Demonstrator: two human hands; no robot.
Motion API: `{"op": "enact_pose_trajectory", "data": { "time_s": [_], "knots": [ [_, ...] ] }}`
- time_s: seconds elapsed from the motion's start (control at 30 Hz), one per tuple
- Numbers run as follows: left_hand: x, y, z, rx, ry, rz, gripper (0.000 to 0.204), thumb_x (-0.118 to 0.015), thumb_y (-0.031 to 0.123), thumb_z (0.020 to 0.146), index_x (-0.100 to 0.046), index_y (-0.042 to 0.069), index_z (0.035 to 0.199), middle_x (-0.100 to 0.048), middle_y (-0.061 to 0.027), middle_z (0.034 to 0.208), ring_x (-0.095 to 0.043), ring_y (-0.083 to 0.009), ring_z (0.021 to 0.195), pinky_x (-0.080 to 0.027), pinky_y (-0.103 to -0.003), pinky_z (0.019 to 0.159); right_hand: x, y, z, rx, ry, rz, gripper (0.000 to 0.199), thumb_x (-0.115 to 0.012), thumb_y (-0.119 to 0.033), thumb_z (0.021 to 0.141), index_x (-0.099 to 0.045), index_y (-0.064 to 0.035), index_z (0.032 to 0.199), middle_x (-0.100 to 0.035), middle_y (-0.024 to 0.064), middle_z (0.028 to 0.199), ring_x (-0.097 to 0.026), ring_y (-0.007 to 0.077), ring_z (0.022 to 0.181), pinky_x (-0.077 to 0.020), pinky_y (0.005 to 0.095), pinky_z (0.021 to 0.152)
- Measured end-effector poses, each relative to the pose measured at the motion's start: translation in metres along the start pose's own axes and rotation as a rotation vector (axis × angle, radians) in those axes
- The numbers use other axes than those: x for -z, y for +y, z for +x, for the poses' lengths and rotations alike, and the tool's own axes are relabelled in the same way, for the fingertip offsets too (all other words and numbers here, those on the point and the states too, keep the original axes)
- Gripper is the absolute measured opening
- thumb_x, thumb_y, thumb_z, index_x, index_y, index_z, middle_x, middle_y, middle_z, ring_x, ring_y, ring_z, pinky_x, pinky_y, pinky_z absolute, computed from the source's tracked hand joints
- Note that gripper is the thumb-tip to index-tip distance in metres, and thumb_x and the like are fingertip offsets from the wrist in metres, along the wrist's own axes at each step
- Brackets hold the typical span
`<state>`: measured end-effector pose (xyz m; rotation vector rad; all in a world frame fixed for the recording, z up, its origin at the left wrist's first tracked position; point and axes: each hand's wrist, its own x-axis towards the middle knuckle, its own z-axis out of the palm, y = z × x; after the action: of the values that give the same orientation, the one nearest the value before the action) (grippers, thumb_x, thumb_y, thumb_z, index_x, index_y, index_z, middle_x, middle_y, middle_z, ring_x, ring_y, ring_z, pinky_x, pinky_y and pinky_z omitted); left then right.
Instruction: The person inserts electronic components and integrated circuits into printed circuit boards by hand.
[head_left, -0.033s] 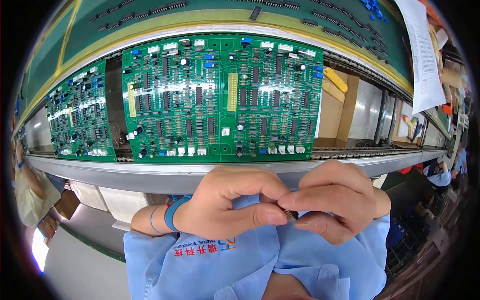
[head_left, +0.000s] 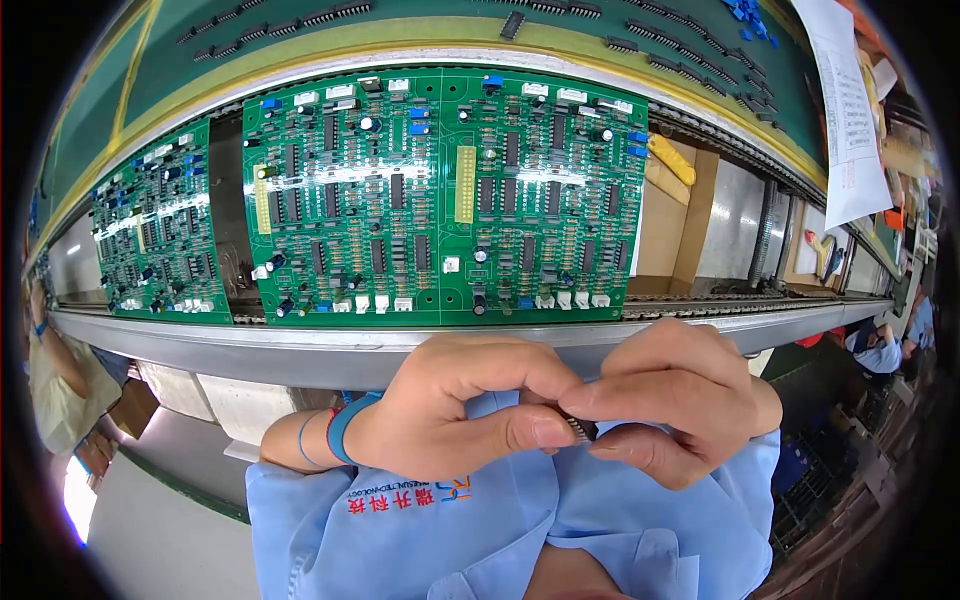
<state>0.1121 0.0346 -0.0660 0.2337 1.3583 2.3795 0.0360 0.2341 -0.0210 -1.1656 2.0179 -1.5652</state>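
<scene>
Head view, hands together, chip pinched

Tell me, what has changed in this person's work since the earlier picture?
Nothing has visibly changed: nothing was taken up or let go. The left hand and right hand still meet around the small dark pinned chip, and the green circuit boards lie as before.

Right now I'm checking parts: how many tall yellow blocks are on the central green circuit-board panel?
2: one yellow block near the left edge of the panel, the other just right of its middle.
</scene>
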Motion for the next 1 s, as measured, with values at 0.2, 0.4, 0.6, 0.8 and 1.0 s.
{"op": "enact_pose_trajectory", "data": {
  "time_s": [0.2, 0.4, 0.6, 0.8, 1.0],
  "knots": [
    [0.001, 0.006, 0.001, 0.162, -0.014, -0.096, 0.018, -0.063, 0.012, 0.095, -0.063, -0.003, 0.105, -0.069, -0.0081, 0.087, -0.066, -0.0128, 0.073, -0.052, -0.026, 0.063, 0.004, 0.003, 0.006, 0.150, 0.013, -0.269, 0.027, -0.078, -0.012, 0.069, -0.069, 0.0029, 0.090, -0.062, 0.0094, 0.080, -0.060, 0.0155, 0.054, -0.0444, 0.0271, 0.039],
    [0.006, 0.008, 0.001, 0.319, -0.142, -0.276, 0.020, -0.056, 0.013, 0.100, -0.060, -0.003, 0.111, -0.066, -0.0077, 0.091, -0.063, -0.0100, 0.076, -0.052, -0.026, 0.067, 0.012, -0.003, 0.014, 0.325, -0.119, -0.521, 0.020, -0.074, -0.011, 0.065, -0.067, 0.0014, 0.080, -0.060, 0.0087, 0.083, -0.051, 0.0093, 0.050, -0.0375, 0.0217, 0.037],
    [0.011, 0.010, 0.002, 0.330, -0.252, -0.259, 0.020, -0.055, 0.013, 0.100, -0.059, -0.003, 0.111, -0.065, -0.0068, 0.091, -0.062, -0.0106, 0.076, -0.052, -0.027, 0.068, 0.018, -0.021, 0.027, 0.163, -0.339, -0.542, 0.029, -0.079, -0.033, 0.069, -0.070, -0.0091, 0.083, -0.064, 0.0024, 0.075, -0.058, 0.0142, 0.051, -0.0387, 0.0268, 0.045],
    [0.018, 0.014, 0.000, 0.251, -0.197, -0.118, 0.019, -0.060, 0.014, 0.098, -0.063, -0.003, 0.106, -0.069, -0.0094, 0.090, -0.066, -0.0143, 0.078, -0.051, -0.027, 0.069, 0.015, -0.009, 0.036, 0.181, -0.365, -0.408, 0.022, -0.080, -0.025, 0.070, -0.070, -0.0080, 0.080, -0.064, 0.0054, 0.076, -0.056, 0.0145, 0.046, -0.0390, 0.0255, 0.038],
    [0.013, 0.009, -0.016, 0.131, 0.035, -0.157, 0.031, -0.065, 0.010, 0.091, -0.060, -0.002, 0.120, -0.068, -0.0079, 0.086, -0.064, -0.0169, 0.069, -0.051, -0.029, 0.064, 0.019, -0.002, 0.046, 0.057, -0.252, -0.429, 0.025, -0.082, -0.020, 0.070, -0.069, -0.0069, 0.088, -0.064, 0.0087, 0.079, -0.061, 0.0150, 0.058, -0.0461, 0.0261, 0.049]
  ]
}}
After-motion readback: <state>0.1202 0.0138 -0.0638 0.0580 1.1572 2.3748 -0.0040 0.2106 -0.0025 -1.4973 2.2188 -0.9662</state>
